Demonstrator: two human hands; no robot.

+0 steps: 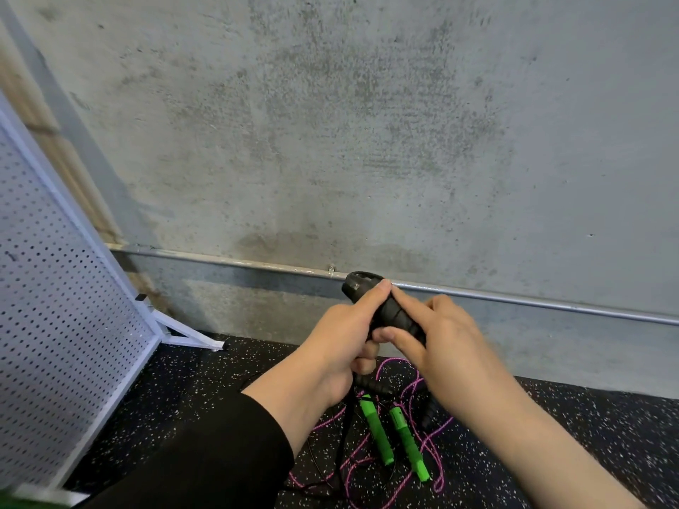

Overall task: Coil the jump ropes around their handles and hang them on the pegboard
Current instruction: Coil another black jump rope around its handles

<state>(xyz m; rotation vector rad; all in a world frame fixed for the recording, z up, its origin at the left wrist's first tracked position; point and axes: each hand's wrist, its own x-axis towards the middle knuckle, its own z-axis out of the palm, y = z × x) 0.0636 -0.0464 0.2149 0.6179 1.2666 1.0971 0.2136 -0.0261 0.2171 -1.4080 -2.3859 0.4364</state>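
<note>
Both grips are wrapped on the black jump-rope handles (385, 310): my left hand (345, 347) has its fingers curled around them, thumb stretched up along the side toward the top end, and my right hand (444, 343) pinches them from the other side with thumb and forefinger, the other fingers loosely bent. I hold the handles tilted, top end leaning left, in front of the grey concrete wall (367, 123) at about the height of the metal pipe (514, 299) that runs along its base. A thin black cord (347, 427) drops from below my left hand to the floor (191, 398). On that speckled black floor, right under my hands, lie two green handles (389, 439) side by side, nearly parallel, with their pink rope (430, 446) spread in loose loops around them. The white pegboard (55, 325) stands at the left, leaning on its frame, well apart from the ropes. My left forearm wears a black sleeve (205, 453).
</note>
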